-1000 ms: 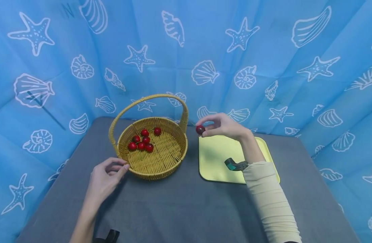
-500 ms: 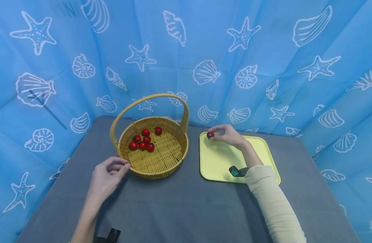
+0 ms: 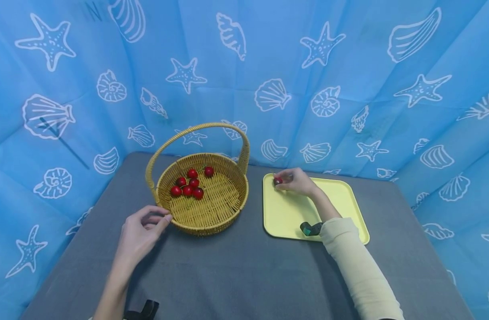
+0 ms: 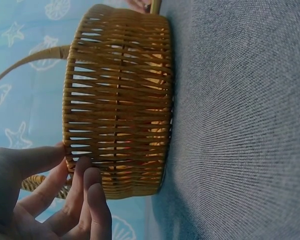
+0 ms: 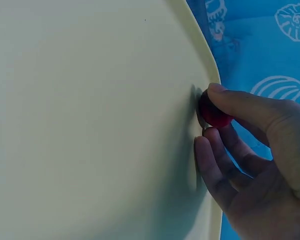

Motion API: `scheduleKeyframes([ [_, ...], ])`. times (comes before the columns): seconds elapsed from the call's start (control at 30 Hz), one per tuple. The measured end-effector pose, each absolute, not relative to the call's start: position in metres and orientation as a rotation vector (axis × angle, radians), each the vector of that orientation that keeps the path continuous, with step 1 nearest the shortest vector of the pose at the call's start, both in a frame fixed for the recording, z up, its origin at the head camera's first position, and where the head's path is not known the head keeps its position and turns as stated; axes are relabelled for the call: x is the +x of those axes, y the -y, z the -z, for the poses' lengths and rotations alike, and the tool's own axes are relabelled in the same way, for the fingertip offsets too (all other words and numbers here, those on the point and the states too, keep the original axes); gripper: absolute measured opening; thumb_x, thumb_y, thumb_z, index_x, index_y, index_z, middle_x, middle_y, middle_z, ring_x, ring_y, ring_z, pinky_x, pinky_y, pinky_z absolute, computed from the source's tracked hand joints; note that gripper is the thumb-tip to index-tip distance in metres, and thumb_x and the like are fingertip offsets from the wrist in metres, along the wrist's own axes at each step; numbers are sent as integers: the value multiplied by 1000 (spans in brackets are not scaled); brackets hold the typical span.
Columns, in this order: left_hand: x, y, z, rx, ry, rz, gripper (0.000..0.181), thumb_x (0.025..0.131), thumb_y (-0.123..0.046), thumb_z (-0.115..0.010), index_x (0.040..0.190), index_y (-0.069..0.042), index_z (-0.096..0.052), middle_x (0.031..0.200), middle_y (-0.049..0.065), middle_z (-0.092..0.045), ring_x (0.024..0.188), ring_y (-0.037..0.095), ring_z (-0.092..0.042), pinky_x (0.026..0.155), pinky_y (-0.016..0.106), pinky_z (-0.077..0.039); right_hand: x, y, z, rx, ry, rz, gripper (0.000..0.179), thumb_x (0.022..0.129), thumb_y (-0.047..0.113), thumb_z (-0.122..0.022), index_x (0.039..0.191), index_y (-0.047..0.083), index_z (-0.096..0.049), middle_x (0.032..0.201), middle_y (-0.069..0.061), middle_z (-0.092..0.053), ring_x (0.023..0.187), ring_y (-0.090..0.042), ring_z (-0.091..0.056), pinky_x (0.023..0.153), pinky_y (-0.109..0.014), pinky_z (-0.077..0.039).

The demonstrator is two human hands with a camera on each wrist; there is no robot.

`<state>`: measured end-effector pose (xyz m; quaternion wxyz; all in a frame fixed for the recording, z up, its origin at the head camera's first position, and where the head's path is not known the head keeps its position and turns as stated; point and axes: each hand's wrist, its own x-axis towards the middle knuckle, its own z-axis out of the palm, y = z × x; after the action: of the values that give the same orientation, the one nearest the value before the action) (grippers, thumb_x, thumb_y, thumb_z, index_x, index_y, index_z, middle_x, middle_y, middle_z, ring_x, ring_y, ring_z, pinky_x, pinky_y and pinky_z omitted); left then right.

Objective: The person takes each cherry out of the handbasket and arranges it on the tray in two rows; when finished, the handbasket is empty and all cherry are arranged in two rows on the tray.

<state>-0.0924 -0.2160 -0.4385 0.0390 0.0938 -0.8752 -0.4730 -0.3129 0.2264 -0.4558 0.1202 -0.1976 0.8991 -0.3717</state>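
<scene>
At the far left corner of the yellow tray (image 3: 308,213), my right hand (image 3: 298,181) pinches a dark red cherry (image 3: 277,181) between thumb and fingers. The right wrist view shows this cherry (image 5: 215,111) low against the tray surface near its rim; whether it touches cannot be told. My left hand (image 3: 142,229) pinches the near left rim of a woven wicker basket (image 3: 208,229) with a tall arched handle. Inside the basket lie several red cherries (image 3: 187,190), grouped toward its left and back. In the left wrist view, thumb and fingers (image 4: 40,162) grip the basket's rim.
A grey cloth (image 3: 236,271) covers the table under basket and tray. Behind and at both sides hangs a blue curtain (image 3: 276,53) with white shells and starfish. The basket handle (image 3: 196,126) arches up close to the back curtain.
My right hand has carried the cherry rightward and down, from above the tray's back left corner to its surface. My left hand stays on the basket rim.
</scene>
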Motion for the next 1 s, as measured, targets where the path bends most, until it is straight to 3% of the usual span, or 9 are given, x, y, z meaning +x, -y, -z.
scheduleKeyframes([
  [0.27,-92,217,437,301,2704,1466,33,105,-39,-74,126,-13,-73,114,16,-82,91,24,-80,70,27,-55,-314,-228,453,-571,-2623,1064,48,96,14,-84,138,-2,-69,132,-27,-75,117,-41,-74,94,-44,-63],
  [0.43,-92,216,437,301,2701,1467,34,104,-39,-74,126,-13,-73,114,16,-82,90,24,-79,69,27,-56,-312,-231,446,-547,-2587,1117,47,98,14,-81,140,-2,-67,135,-29,-71,119,-44,-73,90,-43,-65],
  [0.73,-92,216,438,295,2698,1461,33,104,-38,-74,126,-13,-73,115,17,-82,89,23,-79,68,26,-56,-305,-228,426,-610,-2566,1178,49,103,20,-75,145,-2,-64,148,-27,-65,131,-47,-67,105,-56,-59],
  [1.0,-92,216,437,298,2696,1459,32,104,-37,-74,126,-13,-73,114,17,-83,88,23,-79,68,27,-56,-295,-209,400,-699,-2558,1238,43,100,17,-79,140,2,-69,142,-23,-71,126,-40,-72,107,-53,-58],
])
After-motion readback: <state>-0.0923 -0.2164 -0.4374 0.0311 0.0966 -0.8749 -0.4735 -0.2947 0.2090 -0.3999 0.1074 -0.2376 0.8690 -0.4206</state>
